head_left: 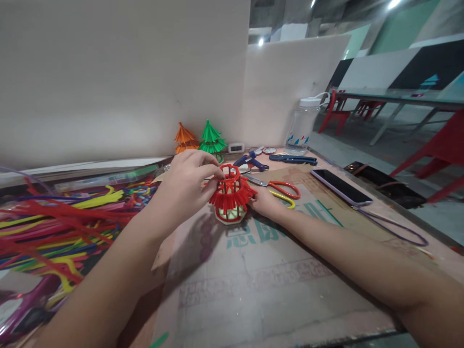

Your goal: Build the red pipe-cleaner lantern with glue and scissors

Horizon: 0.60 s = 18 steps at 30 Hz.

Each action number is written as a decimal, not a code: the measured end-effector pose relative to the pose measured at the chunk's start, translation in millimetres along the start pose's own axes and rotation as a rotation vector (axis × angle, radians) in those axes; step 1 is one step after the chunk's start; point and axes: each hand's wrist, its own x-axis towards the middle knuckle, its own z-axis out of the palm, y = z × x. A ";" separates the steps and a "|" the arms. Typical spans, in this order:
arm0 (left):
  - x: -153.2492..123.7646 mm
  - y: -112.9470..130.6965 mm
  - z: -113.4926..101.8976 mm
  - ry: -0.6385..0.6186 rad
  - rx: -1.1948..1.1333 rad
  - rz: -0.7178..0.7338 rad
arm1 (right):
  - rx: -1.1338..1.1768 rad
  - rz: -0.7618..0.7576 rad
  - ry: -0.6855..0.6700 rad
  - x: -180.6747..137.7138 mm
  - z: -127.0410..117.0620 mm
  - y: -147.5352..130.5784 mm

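Observation:
A small red pipe-cleaner pavilion (pixel 232 195) stands on the covered cardboard, with a fringed roof tier, dark posts and a pale base. My left hand (pixel 190 176) is closed at its upper left, thumb and fingers pinched by the top ring; whether they also hold a loose piece is hidden. On the right side my right hand (pixel 264 202) grips the fringe edge, its fingertips partly hidden behind the model. Just beyond that hand lie scissors (pixel 284 189) with red and yellow handles. An orange pavilion (pixel 186 138) and a green pavilion (pixel 211 137) stand at the back.
Many coloured pipe cleaners (pixel 61 227) lie heaped at left. At the back are a blue glue gun (pixel 251 159), a small digital clock (pixel 236 148), dark blue pliers (pixel 293 159) and a clear water bottle (pixel 301 125). A phone (pixel 340 186) with a strap lies at right.

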 end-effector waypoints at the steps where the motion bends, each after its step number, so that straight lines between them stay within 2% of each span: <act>1: -0.1 -0.3 -0.3 -0.003 0.009 0.002 | -0.001 -0.005 0.000 0.0 0.1 0.3; 18: -1.6 -1.7 1.0 -0.050 0.081 0.069 | 0.007 -0.014 -0.017 -0.8 0.5 1.8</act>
